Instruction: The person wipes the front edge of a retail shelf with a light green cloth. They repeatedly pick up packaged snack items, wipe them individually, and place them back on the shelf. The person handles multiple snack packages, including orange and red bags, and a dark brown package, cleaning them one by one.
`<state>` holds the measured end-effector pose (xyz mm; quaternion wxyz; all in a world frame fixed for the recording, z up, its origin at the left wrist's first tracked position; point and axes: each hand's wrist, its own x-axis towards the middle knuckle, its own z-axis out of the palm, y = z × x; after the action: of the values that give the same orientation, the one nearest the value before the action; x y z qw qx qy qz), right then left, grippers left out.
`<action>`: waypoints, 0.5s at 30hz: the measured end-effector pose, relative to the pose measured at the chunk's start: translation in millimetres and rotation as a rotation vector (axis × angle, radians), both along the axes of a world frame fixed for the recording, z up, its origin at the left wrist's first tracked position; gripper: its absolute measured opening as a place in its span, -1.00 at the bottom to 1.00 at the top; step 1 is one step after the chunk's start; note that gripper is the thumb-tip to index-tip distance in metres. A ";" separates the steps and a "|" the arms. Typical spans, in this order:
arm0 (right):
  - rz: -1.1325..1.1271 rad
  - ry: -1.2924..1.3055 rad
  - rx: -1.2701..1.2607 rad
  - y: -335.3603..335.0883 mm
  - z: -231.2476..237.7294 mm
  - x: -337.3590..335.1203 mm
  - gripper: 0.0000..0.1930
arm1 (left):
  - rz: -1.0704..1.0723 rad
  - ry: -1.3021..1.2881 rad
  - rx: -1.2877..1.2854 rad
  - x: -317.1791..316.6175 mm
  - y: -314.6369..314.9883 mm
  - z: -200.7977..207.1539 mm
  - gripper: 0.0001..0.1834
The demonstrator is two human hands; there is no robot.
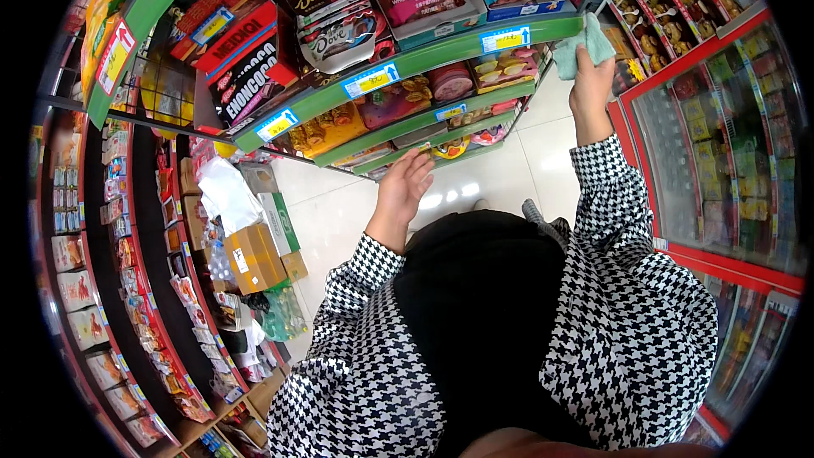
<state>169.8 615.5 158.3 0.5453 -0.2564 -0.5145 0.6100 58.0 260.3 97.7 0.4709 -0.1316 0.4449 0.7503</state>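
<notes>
At two o'clock, a green cloth is clamped in the fingers of the right hand, presumably bunched for firm contact at the green shelf edge. At dial centre, the left hand is held unloaded, fingers loosely parted.

Between my left hand and right hand I have open air to pass over the floor tiles. On the far side, the green shelf edge stands in my way, with packed boxes behind it. A red-framed glass cabinet bounds me on the right; stacked cartons block the floor on the left.
</notes>
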 end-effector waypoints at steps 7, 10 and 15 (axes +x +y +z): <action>0.097 -0.186 0.029 -3.6 -12.4 -22.7 -0.62 | 0.028 -0.018 0.012 17.0 1.6 -1.6 -0.68; 0.149 -0.227 0.038 -25.1 -17.5 -31.1 -0.59 | 0.084 -0.030 -0.013 21.8 -3.3 -3.5 -0.69; 0.323 -0.280 0.076 -79.4 -16.7 -58.0 -0.53 | 0.149 -0.074 -0.071 22.8 -13.3 -9.6 -0.69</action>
<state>111.7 536.1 141.6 0.3729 -0.2322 -0.6423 0.6280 80.9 247.0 88.1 0.4248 -0.2086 0.4425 0.7617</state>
